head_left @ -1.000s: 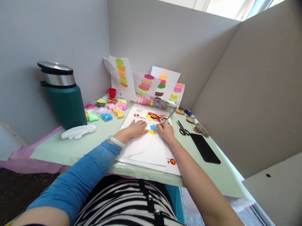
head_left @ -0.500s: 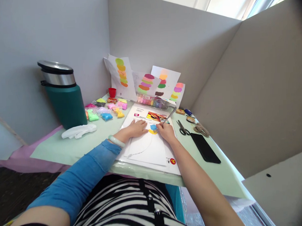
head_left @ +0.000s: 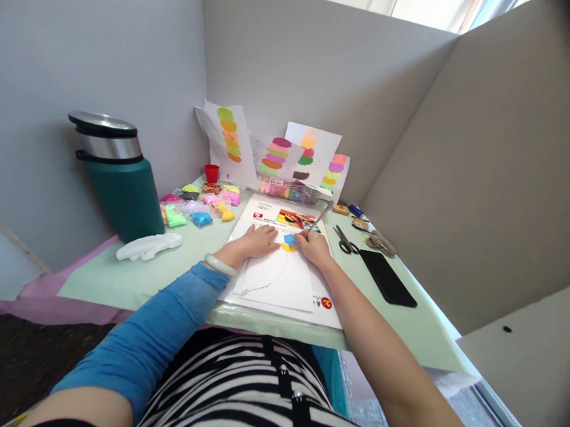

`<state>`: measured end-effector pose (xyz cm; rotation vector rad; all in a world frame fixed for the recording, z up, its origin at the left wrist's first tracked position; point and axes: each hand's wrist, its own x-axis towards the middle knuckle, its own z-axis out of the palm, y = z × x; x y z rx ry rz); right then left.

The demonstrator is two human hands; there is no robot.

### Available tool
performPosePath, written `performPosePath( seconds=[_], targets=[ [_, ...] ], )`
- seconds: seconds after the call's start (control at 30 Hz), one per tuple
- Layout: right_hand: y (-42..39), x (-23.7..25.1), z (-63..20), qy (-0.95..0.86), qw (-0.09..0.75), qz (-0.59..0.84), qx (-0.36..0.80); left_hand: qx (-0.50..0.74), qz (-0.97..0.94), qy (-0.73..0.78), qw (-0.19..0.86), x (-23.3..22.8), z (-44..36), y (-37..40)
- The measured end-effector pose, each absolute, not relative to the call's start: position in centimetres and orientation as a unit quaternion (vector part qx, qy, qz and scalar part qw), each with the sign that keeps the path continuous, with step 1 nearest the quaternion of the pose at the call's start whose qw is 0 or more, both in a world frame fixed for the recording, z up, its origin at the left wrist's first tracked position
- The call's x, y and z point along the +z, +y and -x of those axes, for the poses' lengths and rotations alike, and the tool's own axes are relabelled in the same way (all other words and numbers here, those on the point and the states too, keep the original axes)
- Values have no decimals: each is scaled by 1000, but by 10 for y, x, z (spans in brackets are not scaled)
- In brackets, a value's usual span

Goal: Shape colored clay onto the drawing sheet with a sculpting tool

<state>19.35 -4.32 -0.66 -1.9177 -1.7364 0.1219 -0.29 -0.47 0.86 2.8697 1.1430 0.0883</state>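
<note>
Beside the right hand (head_left: pixel 316 248), the tool's (head_left: pixel 319 217) tip is hidden where it meets the blue clay (head_left: pixel 290 240), print on the sheet (head_left: pixel 287 264) beneath is too small to read.

You have bright, even daylight here, coming in from the window (head_left: pixel 446 2) at the top right, which is blown out to near white. The worktop (head_left: pixel 127 277) is softly lit, with only faint shadows under your arms. The wide lens bends the partition walls (head_left: pixel 476 167) at the edges, the far right corners darken, and small details stay slightly soft.
</note>
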Motion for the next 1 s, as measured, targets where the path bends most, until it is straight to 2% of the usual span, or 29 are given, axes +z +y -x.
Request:
performPosePath(
  seconds=[1.0],
  targets=[
    [-45,-3,-191,-607,280,744,23,18,-926,375,29,10,3,-6]
  ],
)
